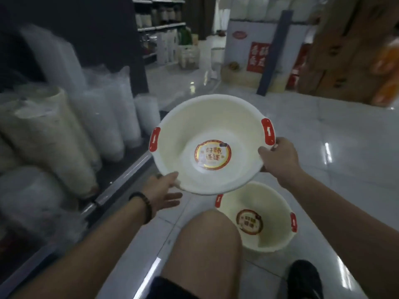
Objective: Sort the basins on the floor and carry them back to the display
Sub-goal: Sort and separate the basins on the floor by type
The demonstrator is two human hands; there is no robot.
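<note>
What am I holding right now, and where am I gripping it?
A white basin. The right hand grips its rim just below the red handle; the left hand, fingers straight, touches the lower-left rim.

A glossy white tiled floor (345, 169) fills the aisle and throws back bright streaks of light (327, 152). Along the left runs a low dark shelf (127, 160) crowded with stacks of translucent plastic containers (103, 117) (too blurred to tell their exact kind). Farther back stands a dark shelving unit (159, 26) holding bottles. To the right rise brown cardboard boxes (336, 50). Beside them are a white board (239, 52) bearing a red sign (258, 57) and a blue-grey post (274, 55).
</note>
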